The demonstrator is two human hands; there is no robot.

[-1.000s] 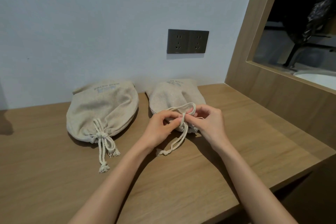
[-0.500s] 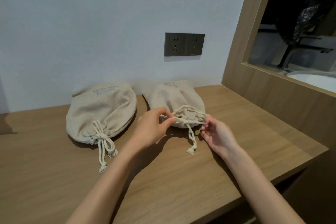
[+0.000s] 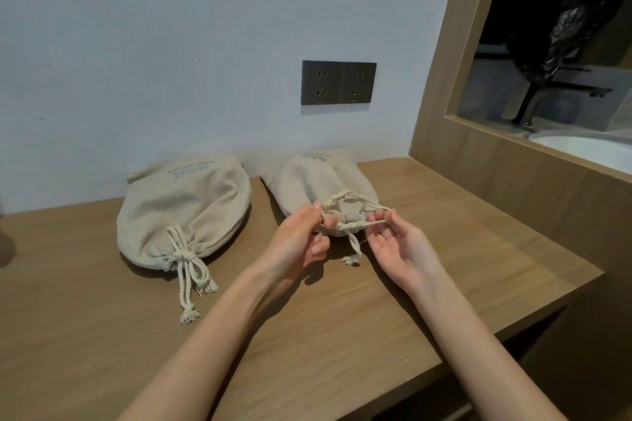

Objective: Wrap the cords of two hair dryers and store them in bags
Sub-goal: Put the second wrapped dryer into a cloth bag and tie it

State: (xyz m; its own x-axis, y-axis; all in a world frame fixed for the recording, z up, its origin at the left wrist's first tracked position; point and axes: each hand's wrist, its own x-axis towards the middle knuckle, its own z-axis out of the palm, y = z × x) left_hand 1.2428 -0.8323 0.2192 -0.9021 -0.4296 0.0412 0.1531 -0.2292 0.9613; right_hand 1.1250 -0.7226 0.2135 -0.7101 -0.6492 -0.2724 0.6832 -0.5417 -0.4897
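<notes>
Head view: my left hand (image 3: 301, 239) pinches the drawstring (image 3: 352, 225) of the right bag (image 3: 307, 184), just beyond my grip; my right hand (image 3: 393, 243) pinches its other end. Uneven pulling could loosen the knot.

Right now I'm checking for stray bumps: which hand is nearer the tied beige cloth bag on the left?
Left. The left hand is just right of the tied beige cloth bag, apart from it; the right hand is farther right, beyond the second bag.

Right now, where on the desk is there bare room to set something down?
Bare wood lies left of the left bag, and right of the right bag toward the side panel. Crowded: the right bag's mouth, where both hands work the drawstring.
</notes>
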